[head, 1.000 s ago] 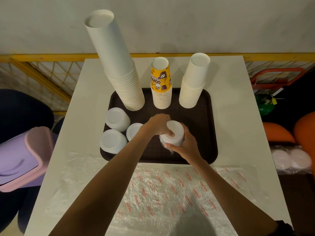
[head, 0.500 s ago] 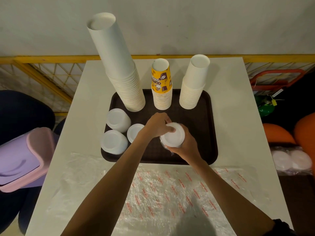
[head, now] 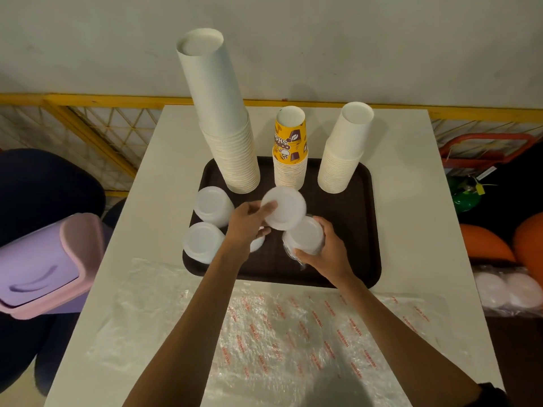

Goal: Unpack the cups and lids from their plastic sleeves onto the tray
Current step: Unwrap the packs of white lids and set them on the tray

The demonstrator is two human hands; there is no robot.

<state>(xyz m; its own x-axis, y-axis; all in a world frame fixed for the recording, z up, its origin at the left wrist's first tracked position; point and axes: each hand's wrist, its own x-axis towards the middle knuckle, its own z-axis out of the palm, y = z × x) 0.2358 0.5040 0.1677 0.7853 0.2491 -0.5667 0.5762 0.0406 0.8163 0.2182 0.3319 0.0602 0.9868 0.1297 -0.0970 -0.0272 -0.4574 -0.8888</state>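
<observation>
The left hand [head: 249, 226] pinches a single white lid [head: 285, 212] by its near-left edge, thumb on top. The lid is held above the tray and tilted toward the camera. The right hand [head: 327, 252] curls round a short stack of lids [head: 304, 239] standing on the tray, with its clear plastic sleeve [head: 293, 258] bunched down at the base. Lifted lid and stack overlap in the view; whether they touch cannot be told.

The brown tray [head: 368, 230] shows bare floor from the right hand out to its right rim, and a narrower strip between the hands. Two lid stacks, one farther [head: 213, 205] and one nearer [head: 202, 242], crowd the left rim. A third white piece [head: 258, 243] is mostly hidden behind the left hand.

Along the far rim stand three stacks of upturned cups: a tall white cup stack [head: 226, 127] leaning left, a yellow printed coffee cup stack [head: 290, 151] in the middle, and a shorter white cup stack [head: 342, 155] at the right.

The tray's near rim meets a crinkled plastic sheet with red print [head: 279, 333], which covers the near part of the white table [head: 411, 177]. Bare tabletop runs along the tray's right side, and a narrower band along its left. A purple bin [head: 44, 259] sits by the table's left edge. A wrapped pack of lids [head: 511, 292] lies beyond the right edge.
</observation>
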